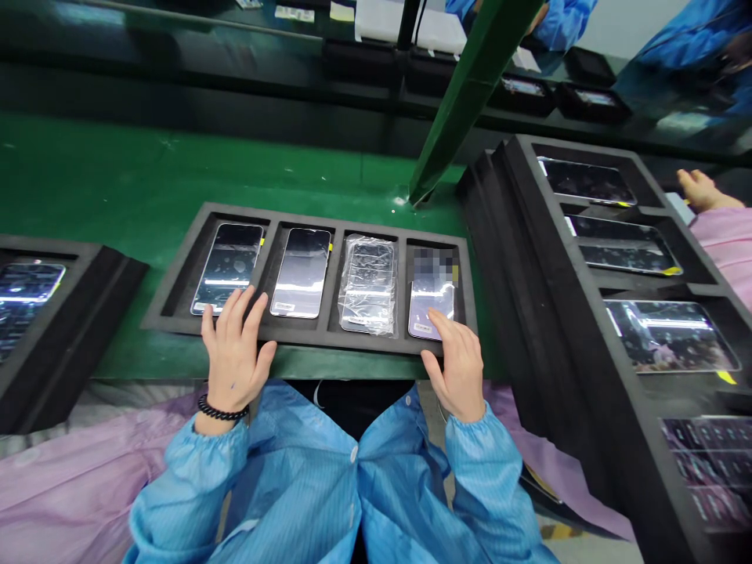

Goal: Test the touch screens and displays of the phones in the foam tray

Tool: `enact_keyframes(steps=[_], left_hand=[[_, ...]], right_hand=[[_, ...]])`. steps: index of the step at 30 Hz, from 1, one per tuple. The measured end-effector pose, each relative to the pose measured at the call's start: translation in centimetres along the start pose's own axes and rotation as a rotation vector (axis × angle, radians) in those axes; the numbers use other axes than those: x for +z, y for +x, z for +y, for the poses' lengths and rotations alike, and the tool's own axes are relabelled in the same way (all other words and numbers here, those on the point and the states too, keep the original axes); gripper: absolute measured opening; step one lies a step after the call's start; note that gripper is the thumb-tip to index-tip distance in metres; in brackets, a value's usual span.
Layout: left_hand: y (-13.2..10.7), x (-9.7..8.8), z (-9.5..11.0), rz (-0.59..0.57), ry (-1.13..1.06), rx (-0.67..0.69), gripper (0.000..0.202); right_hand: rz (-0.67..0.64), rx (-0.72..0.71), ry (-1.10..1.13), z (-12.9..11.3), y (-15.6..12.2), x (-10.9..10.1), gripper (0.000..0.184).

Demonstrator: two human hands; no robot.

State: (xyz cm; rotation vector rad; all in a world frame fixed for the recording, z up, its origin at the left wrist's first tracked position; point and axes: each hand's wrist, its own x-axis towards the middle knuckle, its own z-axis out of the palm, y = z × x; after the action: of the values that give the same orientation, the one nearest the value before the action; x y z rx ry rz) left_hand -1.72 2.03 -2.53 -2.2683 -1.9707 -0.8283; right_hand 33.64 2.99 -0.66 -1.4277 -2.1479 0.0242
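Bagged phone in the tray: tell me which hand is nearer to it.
Right. The right hand rests on the phone one slot right of the bagged phone. The left hand lies at the far-left slot, two slots away.

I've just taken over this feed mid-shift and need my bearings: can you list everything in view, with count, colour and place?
Foam tray: 1, dark grey, four slots, centre of the belt.
Phones in it: 4; the leftmost phone and second phone bare, the third phone in a clear bag, the rightmost phone lit.
Side tray: 1, dark, far left, one phone showing.
Stacked trays: dark, right, phones inside.
Conveyor belt: green.
Green post: 1, slanted, upper centre.
Co-worker's hand: 1, pink sleeve, far right.
Left hand: on the tray's near edge, black bead bracelet.
Right hand: fingertips on the rightmost phone.
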Motion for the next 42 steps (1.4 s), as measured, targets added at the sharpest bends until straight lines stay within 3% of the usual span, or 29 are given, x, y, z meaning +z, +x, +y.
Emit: enact_keyframes(steps=[12,16,20,22,25,28,32,39,42], left_hand=[[0.3,-0.3,0.1,0.0,-0.04,-0.026,0.063],[3.3,-1.1,0.9,0.016,-0.104,-0.054,0.059],[8.2,-0.5,2.1,-0.008,-0.119,-0.023,0.06],[9.7,0.4,2.5,-0.104,-0.127,-0.032,0.062],[10.3,1.3,2.7,-0.222,-0.119,-0.066,0.065],[9.7,1.3,2.4,-0.193,-0.117,-0.081,0.065],[9.3,0.8,2.1,-0.167,-0.144,-0.077,0.06],[9.4,0.7,2.4,-0.158,-0.103,-0.068,0.063],[9.5,0.9,2.4,-0.162,-0.115,-0.08,0.063]], right_hand=[[-0.024,0.02,0.044,-0.2,0.1,-0.2,0.052],[-0.05,0.056,0.194,0.5,1.9,-2.2,0.038],[0.063,0.119,0.149,1.7,4.3,-3.4,0.035],[0.121,0.158,0.119,2.3,4.7,-2.8,0.038],[0.186,0.234,0.103,3.0,4.1,-1.1,0.047],[0.098,0.246,0.124,2.9,3.0,-0.3,0.062],[-0.065,0.266,0.083,1.8,2.8,-1.0,0.078],[-0.062,0.425,0.041,1.4,4.0,-0.4,0.101],[-0.007,0.446,0.134,2.1,4.2,-0.1,0.096]])
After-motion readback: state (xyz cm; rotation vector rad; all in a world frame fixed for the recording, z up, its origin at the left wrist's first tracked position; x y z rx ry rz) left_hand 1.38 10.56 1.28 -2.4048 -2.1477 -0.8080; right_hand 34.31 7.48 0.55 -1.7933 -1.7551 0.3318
